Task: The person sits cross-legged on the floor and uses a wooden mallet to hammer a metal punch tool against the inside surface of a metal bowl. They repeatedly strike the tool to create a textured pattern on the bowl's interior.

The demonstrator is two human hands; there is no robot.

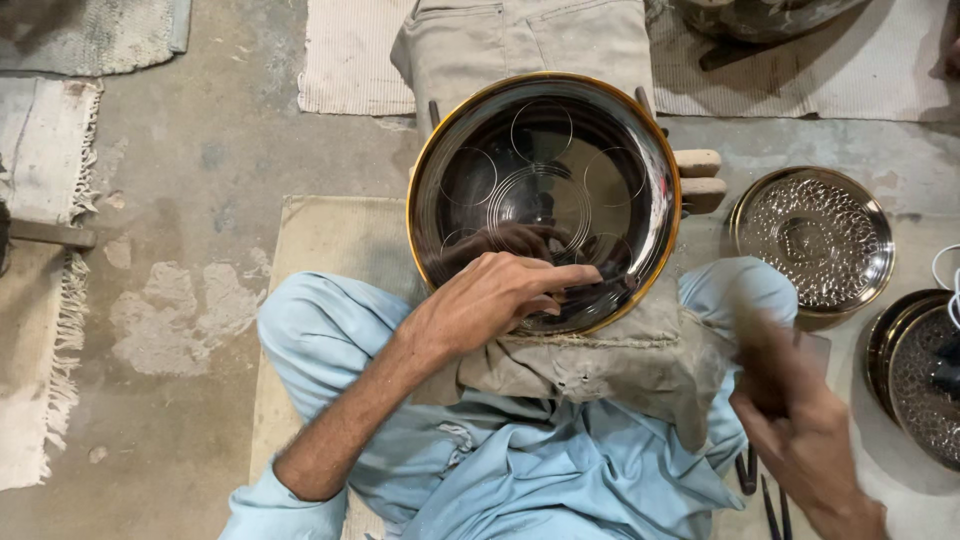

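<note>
The floor [210,150] is bare grey concrete, worn and blotched, with a pale chipped patch [170,320] at the left. A fringed off-white rug [45,290] lies along the left edge, and a grey woven mat [95,35] sits in the top left corner. A ribbed cream mat [350,55] lies at the top, and another pale ribbed mat [860,70] spreads across the top right. A tan mat [325,240] covers the middle of the floor. The light is soft and even, with faint shadows. No walls or windows come into view.
</note>
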